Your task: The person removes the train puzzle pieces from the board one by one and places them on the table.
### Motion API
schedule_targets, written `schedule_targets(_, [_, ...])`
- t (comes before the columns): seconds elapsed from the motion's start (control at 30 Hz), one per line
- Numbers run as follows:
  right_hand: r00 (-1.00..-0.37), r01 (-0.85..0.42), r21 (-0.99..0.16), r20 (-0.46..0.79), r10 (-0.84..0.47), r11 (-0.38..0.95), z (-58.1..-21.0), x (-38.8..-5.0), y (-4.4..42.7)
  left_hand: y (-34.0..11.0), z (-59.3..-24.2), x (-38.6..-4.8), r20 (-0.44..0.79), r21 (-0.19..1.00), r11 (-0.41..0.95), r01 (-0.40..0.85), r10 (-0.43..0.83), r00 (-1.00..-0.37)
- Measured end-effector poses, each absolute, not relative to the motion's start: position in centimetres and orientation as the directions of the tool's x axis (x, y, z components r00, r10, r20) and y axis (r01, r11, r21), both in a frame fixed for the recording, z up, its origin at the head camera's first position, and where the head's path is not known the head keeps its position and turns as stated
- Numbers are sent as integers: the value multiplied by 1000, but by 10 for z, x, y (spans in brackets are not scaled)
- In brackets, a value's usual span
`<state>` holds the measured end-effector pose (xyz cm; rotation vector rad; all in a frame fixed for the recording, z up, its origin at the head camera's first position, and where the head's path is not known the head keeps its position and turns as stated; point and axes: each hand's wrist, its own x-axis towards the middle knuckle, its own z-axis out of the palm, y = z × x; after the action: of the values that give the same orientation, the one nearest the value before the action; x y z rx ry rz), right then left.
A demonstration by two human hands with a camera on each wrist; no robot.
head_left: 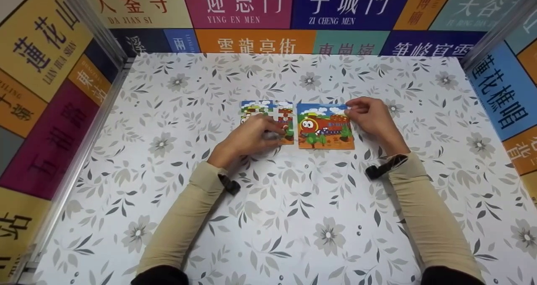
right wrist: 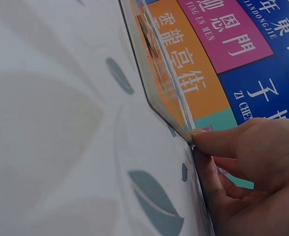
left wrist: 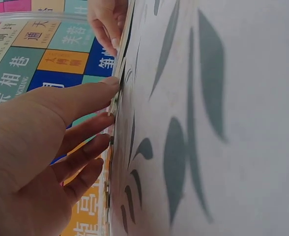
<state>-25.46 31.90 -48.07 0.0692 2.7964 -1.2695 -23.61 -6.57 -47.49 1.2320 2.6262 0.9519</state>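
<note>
Beige sleeves point(head_left: 180, 218) lead down to the hands: the left hand point(head_left: 254, 134), fingers loosely extended, touches and partly covers a train puzzle point(head_left: 286, 113) with white gaps between pieces; the right hand point(head_left: 371, 113) pinches the upper right edge of the train picture point(head_left: 323, 127) just beside it. Both lie on a floral tablecloth point(head_left: 268, 209), coloured lettered panels point(head_left: 237, 3) beyond.

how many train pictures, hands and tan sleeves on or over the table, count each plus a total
train pictures: 2 (left picture, right picture)
hands: 2 (left hand, right hand)
tan sleeves: 2 (left sleeve, right sleeve)
total: 6
</note>
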Motion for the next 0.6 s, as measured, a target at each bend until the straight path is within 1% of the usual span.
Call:
schedule_targets(0.23, [-996, 68, -746, -84, 7, 662, -481, -255, 319, -67, -474, -235, 158, 558, 494, 667, 726, -669])
schedule_targets(0.43, [-996, 72, -752, -89, 7, 655, -481, -255, 319, -67, -473, -234, 125, 577, 517, 632, 709, -694])
schedule_targets(0.6, [-995, 85, -770, -101, 12, 632, -481, -254, 319, -65, -472, -233, 158, 565, 498, 658, 717, -679])
